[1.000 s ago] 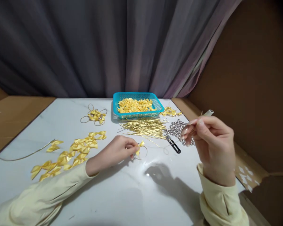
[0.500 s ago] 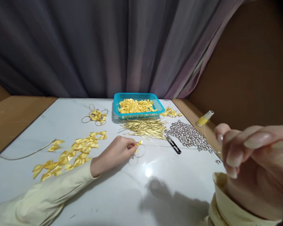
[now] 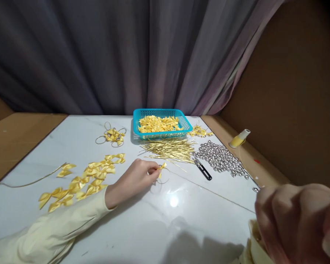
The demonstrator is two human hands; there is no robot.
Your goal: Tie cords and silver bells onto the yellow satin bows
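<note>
My left hand (image 3: 143,176) is closed in a pinch on a small yellow ribbon bow (image 3: 162,167) at the middle of the table. A thin loop of cord (image 3: 166,179) hangs beside that bow. From the bow a fine thread (image 3: 214,190) runs taut to the lower right, towards my right hand (image 3: 294,220). That hand is a fist close to the camera, fingers curled in; where it grips the thread is hidden. Left of my left forearm lie several loose yellow bows (image 3: 78,183).
Behind stands a blue basket (image 3: 134,124) full of yellow bows. Gold twist ties (image 3: 169,149), black thread snips (image 3: 202,170) and silver beads (image 3: 220,157) lie before it. A yellow thread spool (image 3: 238,139) stands at right. Bow clusters with loops (image 3: 114,135) lie at back left.
My right hand has dropped lower and its fingers have curled into a fist. The thread has swung down with it. My left hand keeps its place with the bow.
</note>
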